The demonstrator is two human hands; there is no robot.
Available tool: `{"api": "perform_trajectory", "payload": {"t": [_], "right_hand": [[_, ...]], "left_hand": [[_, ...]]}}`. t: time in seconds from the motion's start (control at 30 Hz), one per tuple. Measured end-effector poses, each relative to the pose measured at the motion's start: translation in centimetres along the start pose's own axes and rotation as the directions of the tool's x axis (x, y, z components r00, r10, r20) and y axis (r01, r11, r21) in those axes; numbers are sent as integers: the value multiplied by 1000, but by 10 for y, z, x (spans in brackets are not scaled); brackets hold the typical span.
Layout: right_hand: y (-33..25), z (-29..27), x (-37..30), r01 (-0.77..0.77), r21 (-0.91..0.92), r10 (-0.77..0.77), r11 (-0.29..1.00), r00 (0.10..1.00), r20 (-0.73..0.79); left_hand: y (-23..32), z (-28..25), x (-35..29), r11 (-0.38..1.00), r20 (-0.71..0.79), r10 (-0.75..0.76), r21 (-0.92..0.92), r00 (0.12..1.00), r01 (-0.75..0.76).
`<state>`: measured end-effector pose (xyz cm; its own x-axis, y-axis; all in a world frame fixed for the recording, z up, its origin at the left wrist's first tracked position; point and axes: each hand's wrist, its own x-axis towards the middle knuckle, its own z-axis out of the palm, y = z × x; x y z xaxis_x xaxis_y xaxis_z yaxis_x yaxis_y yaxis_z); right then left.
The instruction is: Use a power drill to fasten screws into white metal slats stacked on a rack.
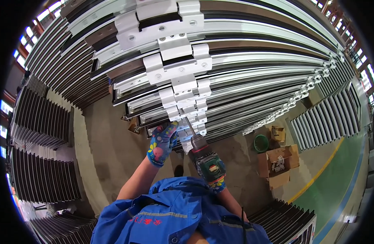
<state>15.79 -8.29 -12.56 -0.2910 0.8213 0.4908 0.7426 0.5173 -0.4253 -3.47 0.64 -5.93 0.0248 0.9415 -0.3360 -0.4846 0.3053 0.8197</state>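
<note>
One pistol-shaped green-black drill (211, 164) our right hand (218, 184) grips, seemingly to reach white metal hinges (169, 98) ahead; what our curled left hand (160, 147) holds is unclear.

Out to the right of the right hand (218, 185), there's a big open cardboard box (292, 152), flaps spread, small pale pieces (278, 164) heaped inside! Just beyond it, a round green tub (267, 144) and a smaller cardboard box (273, 132) share the grey floor (240, 162). Farther right of that hand, a rank of black-and-white frames (325, 118), then a yellow line (317, 175) edging green flooring (335, 175)! Swing across, well left of the left hand (160, 144), and it's dark stacked frames (42, 116), row after row, with bright windows (28, 36) gleaming far beyond them
</note>
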Motion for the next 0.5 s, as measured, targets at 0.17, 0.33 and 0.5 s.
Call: {"api": "perform_trajectory", "payload": {"t": [0.17, 0.33, 0.5], "right_hand": [[-1, -1, -2, -51, 32, 49, 998, 998, 43], [-17, -19, 10, -78, -194, 101, 978, 988, 115], [4, 2, -19, -62, -8, 62, 998, 998, 25]], "left_hand": [[-2, 2, 0, 1000, -2, -7, 14, 1000, 7], [-10, 1, 4, 1000, -63, 24, -5, 998, -24], [-7, -5, 4, 998, 51, 54, 32, 997, -55]]}}
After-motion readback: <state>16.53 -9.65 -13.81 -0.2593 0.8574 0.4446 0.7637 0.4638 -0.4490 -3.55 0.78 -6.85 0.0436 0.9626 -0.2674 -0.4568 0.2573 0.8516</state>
